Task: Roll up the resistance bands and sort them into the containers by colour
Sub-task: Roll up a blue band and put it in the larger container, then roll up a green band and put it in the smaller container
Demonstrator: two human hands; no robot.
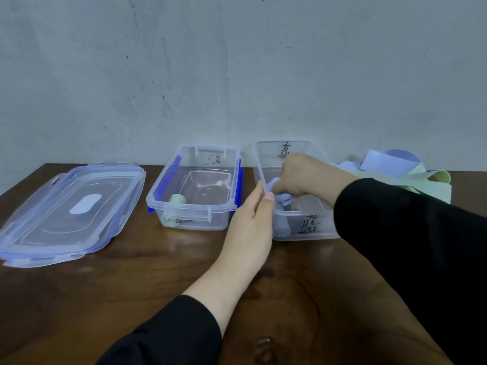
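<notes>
- Blue band, rolled, is inside the right-hand box, low at its near-left corner. Right hand reaches down into the box, fingers curled round the roll.
- Left hand steadies the same box: thumb and fingers pinch its left rim near the front corner.
- Step in hand, as I judge it: setting a rolled blue band into its box. Not yet let go.
- Next move likely calls for releasing the roll so it does not spring open, lifting the right hand clear of the walls, then reaching to the loose pile for another band.
- Right-hand box: clear plastic, black handwriting on front and back walls. Something blue also shows through the front wall below the roll; cannot tell whether it is a second roll.
- Middle box: clear, blue clips on its sides, handwriting too. One pale green roll at its near-left corner, otherwise bare floor visible.
- Two lids stacked, lying well to the left on the table.
- Unrolled bands, blue and pale green, heaped just beyond the right-hand box, behind the black sleeve.
</notes>
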